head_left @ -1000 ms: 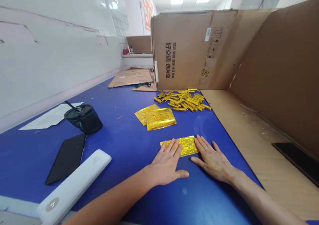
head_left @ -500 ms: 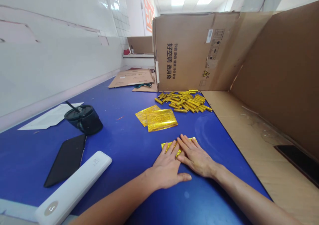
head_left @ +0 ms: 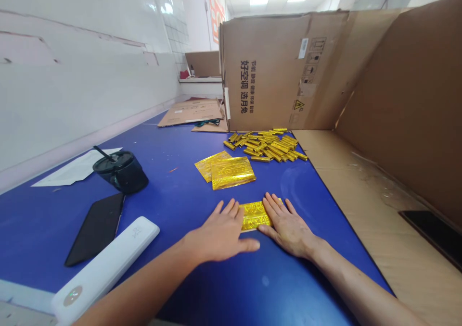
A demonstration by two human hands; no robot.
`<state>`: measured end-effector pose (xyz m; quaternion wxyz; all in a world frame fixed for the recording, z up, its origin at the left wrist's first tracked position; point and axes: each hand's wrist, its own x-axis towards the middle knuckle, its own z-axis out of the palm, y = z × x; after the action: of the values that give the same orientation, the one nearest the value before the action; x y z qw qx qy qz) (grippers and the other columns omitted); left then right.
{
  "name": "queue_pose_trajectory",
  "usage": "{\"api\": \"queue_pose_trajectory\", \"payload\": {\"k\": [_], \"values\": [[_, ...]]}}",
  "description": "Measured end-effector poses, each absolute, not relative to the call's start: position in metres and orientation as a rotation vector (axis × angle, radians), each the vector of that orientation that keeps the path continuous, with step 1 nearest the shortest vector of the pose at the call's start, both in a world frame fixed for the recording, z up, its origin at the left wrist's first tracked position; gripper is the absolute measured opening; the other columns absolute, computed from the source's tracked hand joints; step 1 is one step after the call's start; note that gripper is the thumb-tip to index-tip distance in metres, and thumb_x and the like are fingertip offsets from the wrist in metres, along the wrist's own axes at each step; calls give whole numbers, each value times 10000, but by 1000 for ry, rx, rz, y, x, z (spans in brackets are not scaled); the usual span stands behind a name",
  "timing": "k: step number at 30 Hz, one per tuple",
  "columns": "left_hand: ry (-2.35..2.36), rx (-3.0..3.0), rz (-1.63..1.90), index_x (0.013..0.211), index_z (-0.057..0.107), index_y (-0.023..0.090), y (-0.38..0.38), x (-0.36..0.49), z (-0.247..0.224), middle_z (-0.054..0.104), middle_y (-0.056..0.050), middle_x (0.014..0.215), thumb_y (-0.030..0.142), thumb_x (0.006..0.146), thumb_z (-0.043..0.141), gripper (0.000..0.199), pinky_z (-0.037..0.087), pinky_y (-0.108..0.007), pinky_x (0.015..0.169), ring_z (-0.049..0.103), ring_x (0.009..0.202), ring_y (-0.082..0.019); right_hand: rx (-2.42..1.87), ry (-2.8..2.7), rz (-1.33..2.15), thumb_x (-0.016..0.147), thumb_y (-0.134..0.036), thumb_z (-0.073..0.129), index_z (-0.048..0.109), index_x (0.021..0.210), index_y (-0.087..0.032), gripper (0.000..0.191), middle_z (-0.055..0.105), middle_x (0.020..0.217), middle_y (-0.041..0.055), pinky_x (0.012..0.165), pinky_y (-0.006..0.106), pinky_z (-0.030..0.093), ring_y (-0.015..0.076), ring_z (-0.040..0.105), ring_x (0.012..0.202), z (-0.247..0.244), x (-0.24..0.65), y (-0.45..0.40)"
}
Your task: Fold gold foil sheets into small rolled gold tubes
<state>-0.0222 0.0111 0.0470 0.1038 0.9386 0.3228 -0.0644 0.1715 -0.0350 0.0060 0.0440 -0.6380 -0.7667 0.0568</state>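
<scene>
At the far left we see a sheet of white paper (head_left: pixel 77 167) lying on the blue table (head_left: pixel 151 287), and just beside it stands a black tumbler (head_left: pixel 121 173) with a straw. Nearer to us lie a black smartphone (head_left: pixel 94 230) and a long white plastic case (head_left: pixel 104 268).

Our left hand (head_left: pixel 220 232) lies flat and open on the table, with the palm down. It grasps nothing, and its fingers end just at the left end of a folded gold foil strip (head_left: pixel 254 215). We cannot tell if they touch it. This strip lies flat between our two hands. It is narrow and rectangular, very shiny, with a crinkled, pressed pattern. Our right hand (head_left: pixel 287 225) is also open and not clenched, and its fingers rest on the right end of the strip.

Farther from us are two flat gold foil sheets (head_left: pixel 225 172), one overlapping the other. Behind them is a loose pile of small gold foil rolls (head_left: pixel 267 145), lying in many directions against an upright cardboard panel (head_left: pixel 267 71). At the right, a dark tablet (head_left: pixel 435 232) lies on a flat cardboard sheet (head_left: pixel 361 181).
</scene>
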Motion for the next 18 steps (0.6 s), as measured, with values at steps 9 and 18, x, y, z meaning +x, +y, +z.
{"api": "queue_pose_trajectory", "payload": {"k": [9, 18], "values": [[732, 2765, 18, 1340, -43, 116, 12, 43, 20, -44, -91, 1400, 658, 767, 195, 824, 65, -403, 1022, -42, 1272, -225, -1976, -2377, 192, 801, -405, 337, 193, 1338, -106, 631, 175, 1382, 140, 993, 500, 123, 270, 86, 1264, 8, 172, -35], [766, 2856, -52, 1340, 69, 92, 15, -4, 12, 18, -120, 1397, 683, 749, 188, 844, 22, -404, 1020, -42, 1272, -227, -2064, -2272, 176, 803, -567, 215, 172, 1341, -131, 693, 112, 1403, 93, 986, 520, 77, 234, 57, 1275, 3, 192, -34]]}}
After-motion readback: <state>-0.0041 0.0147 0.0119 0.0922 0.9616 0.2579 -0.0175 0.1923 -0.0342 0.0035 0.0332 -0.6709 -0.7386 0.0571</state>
